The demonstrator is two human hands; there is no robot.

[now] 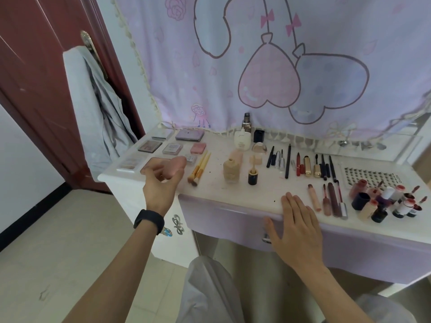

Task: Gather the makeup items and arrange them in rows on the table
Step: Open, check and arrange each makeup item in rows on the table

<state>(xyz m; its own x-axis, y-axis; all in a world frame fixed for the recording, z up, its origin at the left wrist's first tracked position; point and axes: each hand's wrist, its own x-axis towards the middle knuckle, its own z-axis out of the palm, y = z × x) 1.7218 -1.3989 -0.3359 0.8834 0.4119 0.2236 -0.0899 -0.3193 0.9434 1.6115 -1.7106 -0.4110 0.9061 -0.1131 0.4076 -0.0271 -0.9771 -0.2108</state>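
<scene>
Nearest the viewer, the right hand [296, 220] lies flat on the front edge of the table [233, 197], above a lilac drawer [217, 217]; its fingers are straight, close together, and hold nothing. The left hand [161, 183], with a black wristband [149, 221], is raised over the table's left end, and its curled fingers grip a pink item [176, 167].

Risk: the pink item hangs above the palettes [150, 145] and just beside the brushes [199, 169]. A loose release would likely drop it onto either and knock the row askew. At the right front, the small bottles [384, 202] crowd together in an unsorted cluster near the edge, some apparently uncapped. A sleeve or wrist passing over them could tip one and spill it.

Appearance: the pink item is rounded, matte and blurred, and its kind cannot be told. The lip tubes [326, 200] lie parallel in the near row. Behind them, the pencils [303, 164] form a tidy rank, and a beige bottle [231, 171] stands upright mid-table. The palettes sit in ordered rows at far left. Taller bottles stand at the back against a lilac curtain [256, 66].
</scene>
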